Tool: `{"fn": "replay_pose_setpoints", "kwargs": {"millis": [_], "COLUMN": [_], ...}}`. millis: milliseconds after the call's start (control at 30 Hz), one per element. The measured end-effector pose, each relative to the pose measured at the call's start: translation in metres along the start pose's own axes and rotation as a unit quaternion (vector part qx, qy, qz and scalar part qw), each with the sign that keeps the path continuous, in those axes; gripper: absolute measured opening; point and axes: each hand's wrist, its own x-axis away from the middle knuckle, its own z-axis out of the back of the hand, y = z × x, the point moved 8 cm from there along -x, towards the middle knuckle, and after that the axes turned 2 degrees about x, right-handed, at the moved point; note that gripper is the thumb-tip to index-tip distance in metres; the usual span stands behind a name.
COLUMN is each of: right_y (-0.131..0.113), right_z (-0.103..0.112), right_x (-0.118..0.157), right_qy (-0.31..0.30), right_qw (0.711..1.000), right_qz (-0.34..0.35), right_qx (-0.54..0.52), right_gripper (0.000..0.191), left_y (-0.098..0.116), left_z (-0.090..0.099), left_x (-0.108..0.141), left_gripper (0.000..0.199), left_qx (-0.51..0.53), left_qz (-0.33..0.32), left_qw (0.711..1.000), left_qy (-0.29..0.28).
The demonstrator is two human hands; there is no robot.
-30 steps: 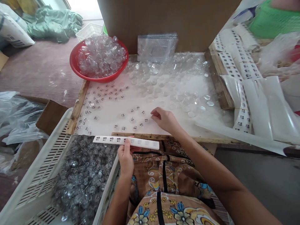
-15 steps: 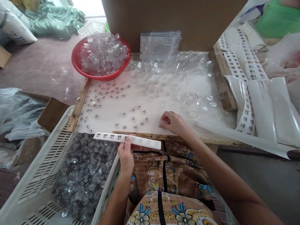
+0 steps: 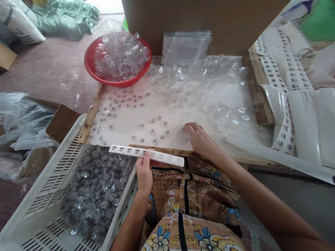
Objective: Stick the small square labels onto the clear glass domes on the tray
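Observation:
My left hand (image 3: 145, 170) grips a white sticker strip (image 3: 172, 159) between thumb and fingers, just over the board's near edge. Small black-and-white panda prints show along the strip's left part; its right part looks bare. My right hand (image 3: 201, 139) is low over the white board (image 3: 125, 118), fingers reaching left and slightly bent, with no object visible in them. Clear round discs (image 3: 222, 128) lie beyond it and to its right. On the board's left side are several clear discs with panda stickers (image 3: 152, 130).
A red bowl (image 3: 117, 83) heaped with clear discs stands at the back left. Below left, a white slotted crate (image 3: 44, 200) holds many printed discs. Wooden rails (image 3: 91, 113) edge the board. Sticker sheets (image 3: 298, 78) and a long backing strip (image 3: 274, 155) lie at right; cardboard (image 3: 204, 15) stands behind.
My right hand has shifted slightly up and its fingers have straightened from a pinch. The left hand keeps hold of the sticker strip. The whole view has swung a little.

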Motion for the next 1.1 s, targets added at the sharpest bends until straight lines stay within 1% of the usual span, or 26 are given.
{"fn": "replay_pose_setpoints", "kwargs": {"millis": [67,100,167,233,333,400,433,500,567,633,667,733,833,933,1000,1033,1100], "right_y": [-0.007,-0.011,-0.023,-0.044,-0.088,-0.105,-0.109,-0.107,-0.103,-0.099,-0.099,-0.101,-0.108,-0.113,-0.112,-0.111,-0.108], "right_z": [0.008,0.014,0.029,0.034,0.018,0.009,0.007,0.005,0.004,0.004,0.005,0.006,0.003,-0.002,0.0,0.002,0.009], "right_x": [0.009,0.012,0.013,0.01,0.003,0.001,0.001,0.003,0.008,0.013,0.016,0.019,0.023,0.024,0.023,0.022,0.02], "right_qy": [-0.008,-0.002,0.022,0.026,-0.043,-0.057,-0.058,-0.068,-0.097,-0.108,-0.102,-0.063,0.008,0.036,0.047,0.053,0.064], "right_qw": [1.0,0.999,0.996,0.986,0.957,0.943,0.939,0.937,0.937,0.939,0.942,0.95,0.963,0.965,0.964,0.965,0.965], "right_qz": [0.019,0.017,0.001,-0.009,0.024,0.044,0.051,0.059,0.067,0.075,0.079,0.087,0.091,0.088,0.074,0.068,0.064], "right_qx": [-0.013,-0.029,-0.084,-0.165,-0.284,-0.324,-0.334,-0.337,-0.329,-0.317,-0.311,-0.292,-0.254,-0.246,-0.25,-0.249,-0.244], "right_gripper": [0.053,0.05,0.038,0.025,0.019,0.014,0.013,0.014,0.014,0.018,0.021,0.025,0.025,0.018,0.009,0.008,0.012], "left_y": [-0.001,-0.001,-0.001,0.001,0.012,0.022,0.025,0.026,0.019,0.009,0.005,0.003,0.01,0.015,0.013,0.01,0.002], "left_z": [0.002,0.002,0.001,-0.004,-0.013,-0.017,-0.017,-0.014,-0.01,-0.008,-0.007,-0.006,-0.004,-0.005,-0.009,-0.012,-0.018], "left_x": [-0.002,-0.002,-0.001,0.002,0.01,0.016,0.018,0.02,0.019,0.015,0.013,0.01,0.007,0.008,0.01,0.012,0.015], "left_gripper": [0.049,0.05,0.05,0.048,0.045,0.041,0.038,0.033,0.036,0.039,0.041,0.042,0.04,0.04,0.04,0.039,0.04], "left_qx": [-0.011,-0.02,-0.046,-0.082,-0.138,-0.155,-0.151,-0.123,-0.078,-0.043,-0.034,-0.031,-0.044,-0.059,-0.066,-0.065,-0.054], "left_qz": [-0.004,-0.007,-0.014,-0.027,-0.071,-0.109,-0.122,-0.125,-0.093,-0.048,-0.031,-0.021,-0.041,-0.056,-0.049,-0.041,-0.018], "left_qw": [1.0,1.0,0.999,0.996,0.987,0.981,0.98,0.984,0.992,0.998,0.999,0.999,0.998,0.997,0.996,0.996,0.996], "left_qy": [0.002,0.003,-0.003,-0.018,-0.034,-0.033,-0.031,-0.025,-0.024,-0.025,-0.025,-0.018,-0.007,-0.007,-0.023,-0.036,-0.062]}}
